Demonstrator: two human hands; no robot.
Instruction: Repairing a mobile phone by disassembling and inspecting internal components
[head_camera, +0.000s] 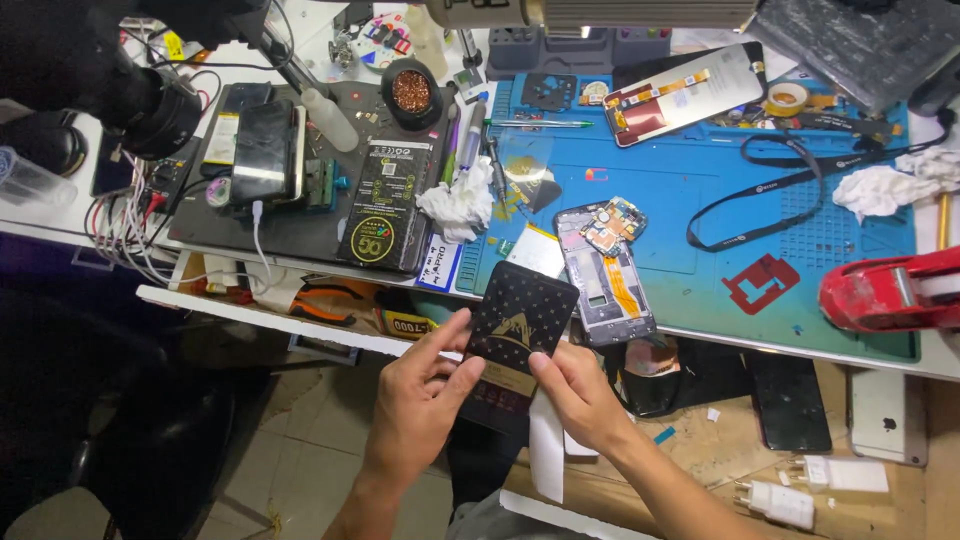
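Here, the fingers (448, 340) of the left hand (418, 410) lie along the left edge of a flat black packet with a gold pattern (517, 335), index finger stretched up its side, thumb pressed on its face, so they grip the packet. The right hand (580, 395) pinches the packet's lower right edge between thumb and bent fingers, and a white strip (546, 450) hangs down just below that hand. The packet is held tilted in the air in front of the worktop's (300, 322) near edge, above the floor. Just beyond it, on the blue work mat (700, 210), lies an opened phone frame (605, 275) with an orange flex cable showing. Left of that sits a crumpled white tissue (460, 205) beside a second black packet (388, 205) on a dark pad. Farther right are a black lanyard (790, 185) and a red tape dispenser (885, 290).
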